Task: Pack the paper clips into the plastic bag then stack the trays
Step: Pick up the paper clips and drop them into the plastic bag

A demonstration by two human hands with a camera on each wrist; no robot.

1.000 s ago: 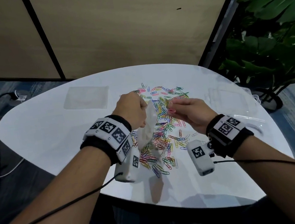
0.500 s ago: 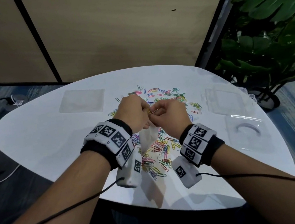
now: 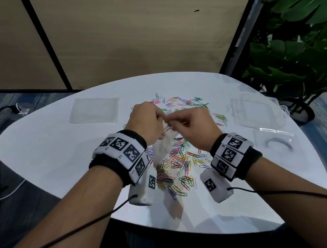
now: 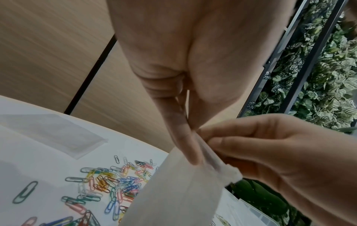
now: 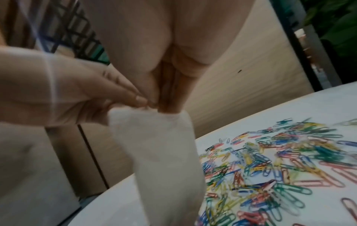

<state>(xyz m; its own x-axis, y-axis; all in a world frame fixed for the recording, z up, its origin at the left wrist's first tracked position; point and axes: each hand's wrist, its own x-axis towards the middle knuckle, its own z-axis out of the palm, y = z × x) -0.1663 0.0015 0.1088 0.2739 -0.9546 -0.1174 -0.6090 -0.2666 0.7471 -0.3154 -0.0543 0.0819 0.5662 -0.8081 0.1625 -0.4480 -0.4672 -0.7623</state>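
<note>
A small translucent plastic bag (image 3: 167, 143) hangs above the white table (image 3: 54, 156), held between both hands. My left hand (image 3: 160, 120) pinches the bag's top edge; the left wrist view shows its fingers (image 4: 190, 146) lying flat against the bag (image 4: 173, 191). My right hand (image 3: 172, 122) meets it at the bag's mouth, fingertips (image 5: 170, 100) bunched on the rim of the bag (image 5: 164, 152). Whether clips are between them is hidden. Coloured paper clips (image 3: 181, 157) lie scattered under and beyond the hands. Two clear trays (image 3: 252, 112) (image 3: 274, 139) sit at the right.
A flat pile of spare plastic bags (image 3: 94, 114) lies at the back left of the table. A potted plant (image 3: 297, 45) stands past the table's right edge. A wood-panel wall is behind, and cables run across the floor at the left.
My right hand came left from the clip pile to the bag's mouth and now sits tight against the left hand. The left hand has kept hold of the bag.
</note>
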